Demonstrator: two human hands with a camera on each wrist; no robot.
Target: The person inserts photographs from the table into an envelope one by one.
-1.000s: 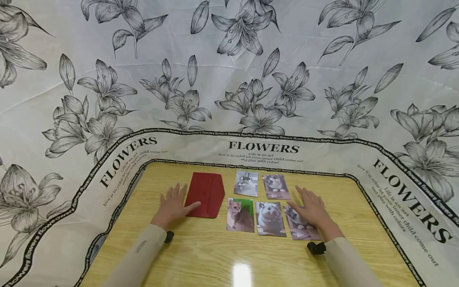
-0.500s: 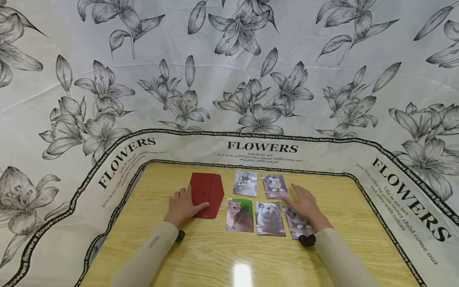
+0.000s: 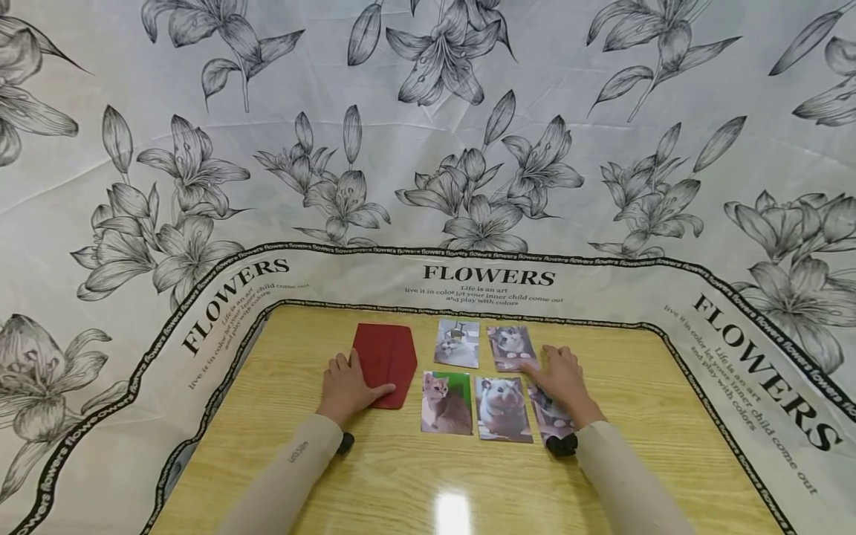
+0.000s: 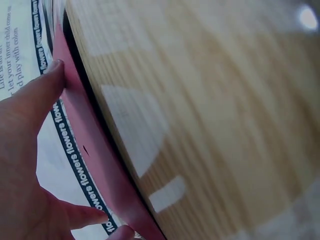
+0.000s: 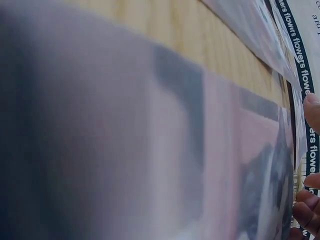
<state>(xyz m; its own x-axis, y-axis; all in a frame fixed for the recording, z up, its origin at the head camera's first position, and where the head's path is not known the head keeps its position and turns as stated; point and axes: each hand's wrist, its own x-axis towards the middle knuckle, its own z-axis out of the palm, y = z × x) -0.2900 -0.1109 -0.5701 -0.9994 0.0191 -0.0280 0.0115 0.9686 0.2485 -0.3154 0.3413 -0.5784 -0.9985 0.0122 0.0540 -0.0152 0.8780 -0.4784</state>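
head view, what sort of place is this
Perhaps a makeshift tabletop booth: a floral cloth rises behind and beside a wood-grain table set with a red envelope and photo cards.

A wood-grain table (image 3: pixel 394 475) bears a red envelope (image 3: pixel 384 357) and five animal photos (image 3: pixel 446 405).

Nearest card (image 5: pixel 200 150): fills most of the right wrist view, its near part blurred to pink, grey and dark tones, its far part a little sharper.
Left-hand card (image 5: pixel 250 25): pale, glossy, partly in view, apart from the nearest card.
Wooden table (image 5: pixel 145 25): pale grain showing between those two.
Far card (image 5: pixel 300 132): a thin sliver beyond.
Right hand (image 5: pixel 310 204): at the far end, thumb to the left, bent fingers to the right; contact unclear.
Cloth border (image 5: pixel 298 47): dark band, white "flowers" lettering, farthest.
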